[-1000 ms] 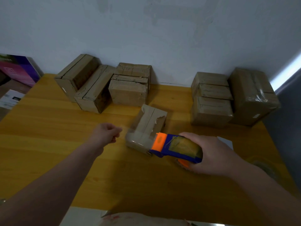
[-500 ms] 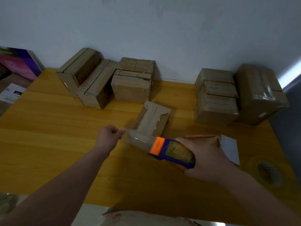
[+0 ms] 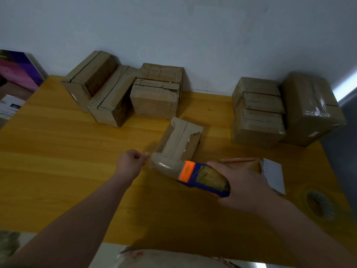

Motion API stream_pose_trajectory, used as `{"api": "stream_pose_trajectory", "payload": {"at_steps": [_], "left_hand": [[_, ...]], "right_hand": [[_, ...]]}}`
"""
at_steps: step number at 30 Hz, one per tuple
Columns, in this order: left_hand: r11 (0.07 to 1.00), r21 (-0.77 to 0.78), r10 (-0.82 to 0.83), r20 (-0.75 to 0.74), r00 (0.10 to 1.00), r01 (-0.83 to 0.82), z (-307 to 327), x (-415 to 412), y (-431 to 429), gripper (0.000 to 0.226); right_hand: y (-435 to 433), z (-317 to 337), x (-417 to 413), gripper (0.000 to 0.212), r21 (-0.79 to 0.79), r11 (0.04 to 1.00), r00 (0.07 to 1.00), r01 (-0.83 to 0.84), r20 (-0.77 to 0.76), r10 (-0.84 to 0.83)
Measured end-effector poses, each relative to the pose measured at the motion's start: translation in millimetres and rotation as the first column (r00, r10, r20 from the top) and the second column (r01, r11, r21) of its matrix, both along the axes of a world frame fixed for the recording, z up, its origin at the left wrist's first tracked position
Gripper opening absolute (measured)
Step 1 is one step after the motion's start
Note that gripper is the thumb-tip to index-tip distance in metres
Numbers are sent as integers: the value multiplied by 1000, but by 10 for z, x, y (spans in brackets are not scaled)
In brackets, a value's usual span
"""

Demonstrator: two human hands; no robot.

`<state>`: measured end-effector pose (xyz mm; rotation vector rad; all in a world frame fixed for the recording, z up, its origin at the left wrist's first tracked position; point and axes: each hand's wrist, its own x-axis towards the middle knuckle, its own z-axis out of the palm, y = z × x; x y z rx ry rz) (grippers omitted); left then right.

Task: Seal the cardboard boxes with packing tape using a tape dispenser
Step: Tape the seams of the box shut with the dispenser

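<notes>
A small cardboard box (image 3: 181,140) with torn flaps lies in the middle of the yellow table (image 3: 58,151). My right hand (image 3: 245,184) grips a blue and orange tape dispenser (image 3: 202,176) just in front of the box. A strip of clear tape (image 3: 164,165) runs from the dispenser's mouth to my left hand (image 3: 131,164), which pinches the tape's free end left of the box's near end.
Three cardboard boxes (image 3: 123,93) stand along the wall at the back left, and more boxes (image 3: 258,113), one wrapped in tape (image 3: 311,107), at the back right. A white card (image 3: 274,175) and a spare tape roll (image 3: 320,204) lie at the right edge.
The dispenser has drawn back toward me and to the right, stretching tape out. My left hand has moved in to the tape's end and now pinches it.
</notes>
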<state>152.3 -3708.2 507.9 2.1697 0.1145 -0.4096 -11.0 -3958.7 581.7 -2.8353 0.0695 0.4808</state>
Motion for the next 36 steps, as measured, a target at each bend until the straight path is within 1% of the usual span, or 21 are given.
{"api": "stream_pose_trajectory", "payload": {"at_steps": [5,11,14,15,16,17,18,19,20,22,23,25,28,29,30,31,32,33,34,35,36], "left_hand": [[999,-25,-35,-71,997,33,-31,21,-10,32],[991,-127,-83,-240,967,53,-7,25,3,30],[994,-89,-88,-336,938,62,-1,38,44,25],[995,-19,-94,-331,939,93,-9,40,59,24],[987,88,-101,-282,954,131,-25,37,66,23],[976,174,-98,-192,976,132,-34,28,67,22],[980,178,-71,-84,994,85,-40,16,62,19],[995,91,-27,-14,1000,28,-31,-3,50,17],[998,-53,16,-1,1000,-16,-13,-27,27,18],[956,-292,7,-80,997,-30,26,-87,-36,26],[937,-348,-34,-126,991,-12,24,-122,-59,31],[929,-369,-105,-209,972,21,-8,-167,-72,43],[941,-338,-145,-305,941,36,-31,-176,-48,56],[948,-311,-166,-285,944,73,-22,-186,-40,58],[955,-248,-215,-212,953,161,2,-207,-36,61],[947,-116,-311,-84,947,300,25,-236,-33,65],[893,83,-448,55,892,443,30,-272,-34,70],[794,292,-591,162,790,534,26,-312,-44,74],[681,453,-709,208,674,576,18,-350,-60,79],[579,552,-789,197,581,599,11,-378,-85,82],[498,607,-840,159,519,619,16,-401,-115,85]], "right_hand": [[-20,-50,3,93,18,1000,1000,10,1,-10],[-34,-95,-3,90,41,999,999,20,25,-21],[-37,-100,-12,90,53,998,999,19,25,-21],[-44,-100,-12,90,53,998,1000,20,21,-22],[-49,-100,-14,91,54,998,1000,24,13,-25],[-51,-100,-14,91,55,998,1000,28,4,-29],[-51,-101,-15,92,56,998,1000,31,-2,-31],[-51,-107,-16,92,60,998,999,33,-7,-33],[-51,-113,-17,93,67,997,999,36,-12,-35],[-54,-126,-19,92,82,996,999,43,-17,-42],[-54,-130,-20,92,84,995,999,46,-16,-44],[-55,-136,-22,92,91,995,999,46,-13,-45],[-55,-133,-27,92,101,994,999,49,-16,-47],[-56,-133,-27,92,101,994,999,46,-17,-45],[-56,-134,-30,92,100,994,999,44,-17,-43],[-57,-136,-34,92,100,994,999,44,-18,-43],[-59,-138,-39,92,103,994,999,46,-20,-45],[-60,-140,-44,93,109,993,999,50,-23,-48],[-59,-143,-47,93,116,992,998,54,-27,-51],[-59,-147,-50,93,123,991,998,57,-30,-53],[-58,-151,-52,93,128,990,998,58,-32,-54]]}}
